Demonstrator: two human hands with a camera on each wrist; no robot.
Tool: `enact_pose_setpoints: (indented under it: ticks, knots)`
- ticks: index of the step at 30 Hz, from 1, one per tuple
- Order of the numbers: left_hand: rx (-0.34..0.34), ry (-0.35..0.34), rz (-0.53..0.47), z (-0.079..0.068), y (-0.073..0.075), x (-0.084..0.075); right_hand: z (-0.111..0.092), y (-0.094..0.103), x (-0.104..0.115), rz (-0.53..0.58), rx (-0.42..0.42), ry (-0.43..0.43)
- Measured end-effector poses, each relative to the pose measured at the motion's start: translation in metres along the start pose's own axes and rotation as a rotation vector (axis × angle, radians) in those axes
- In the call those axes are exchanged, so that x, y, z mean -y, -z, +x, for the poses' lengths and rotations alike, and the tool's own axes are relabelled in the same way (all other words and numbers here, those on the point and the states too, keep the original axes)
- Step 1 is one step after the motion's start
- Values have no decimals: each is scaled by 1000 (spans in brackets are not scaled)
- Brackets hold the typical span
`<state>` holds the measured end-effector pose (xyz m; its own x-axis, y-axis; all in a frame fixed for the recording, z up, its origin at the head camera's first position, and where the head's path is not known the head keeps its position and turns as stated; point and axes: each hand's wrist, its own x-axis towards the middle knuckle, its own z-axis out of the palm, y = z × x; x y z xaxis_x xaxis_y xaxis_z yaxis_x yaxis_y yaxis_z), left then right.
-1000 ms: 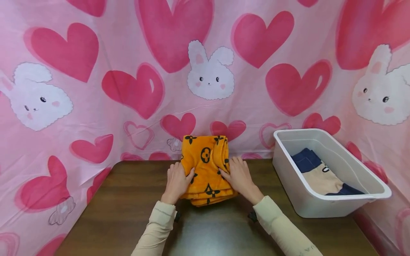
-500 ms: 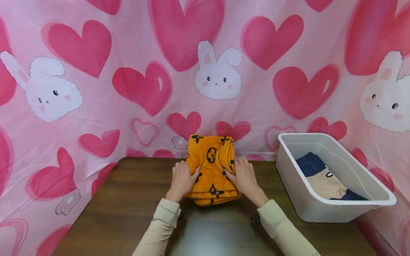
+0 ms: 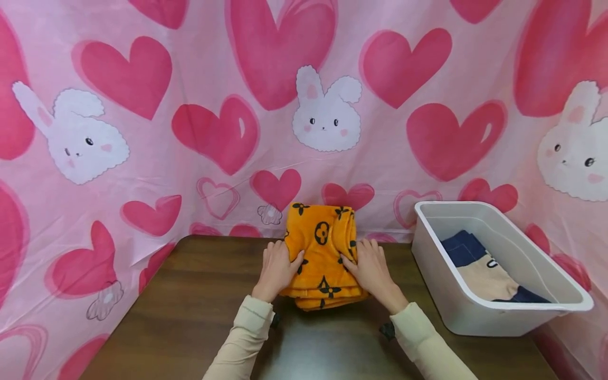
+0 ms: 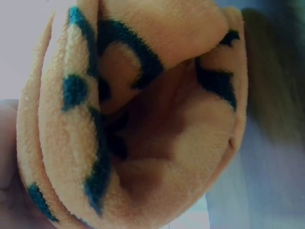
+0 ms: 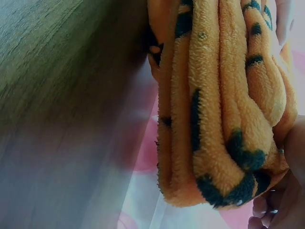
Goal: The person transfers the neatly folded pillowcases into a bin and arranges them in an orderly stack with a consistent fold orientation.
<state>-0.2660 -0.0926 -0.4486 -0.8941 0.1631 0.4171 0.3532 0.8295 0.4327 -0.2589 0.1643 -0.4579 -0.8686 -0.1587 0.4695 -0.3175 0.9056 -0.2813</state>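
A folded orange plush cloth (image 3: 320,264) with black flower motifs is held up, tilted, near the table's back edge. My left hand (image 3: 277,270) grips its left side, the thumb lying on the front face. On the opposite side my right hand (image 3: 377,273) holds it likewise, thumb in front. Rolled, open-ended layers of the cloth (image 4: 190,148) fill the left wrist view. Several stacked folds of the cloth (image 5: 209,86) show in the right wrist view, with part of the right hand (image 5: 291,186) at the edge. The fingers behind the cloth are mostly hidden.
On the right stands a light grey plastic bin (image 3: 456,295) holding a folded beige and navy garment (image 3: 489,274). Everything rests on a dark wooden table (image 3: 204,295). A pink curtain (image 3: 266,142) with hearts and rabbits hangs behind and at both sides.
The head view has turned slightly left, so the whole scene sits further right in it. Both hands keep the same hold on the cloth.
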Motion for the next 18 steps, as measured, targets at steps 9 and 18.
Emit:
enact_pose_setpoints:
  ticks: [9,18]
  knots:
    - [-9,-21,-33,-2,0,-12,-5,13,-6,-7,13,-16]
    - [6,-29,-75,-2,-3,-24,-9,29,-14,4,48,-36]
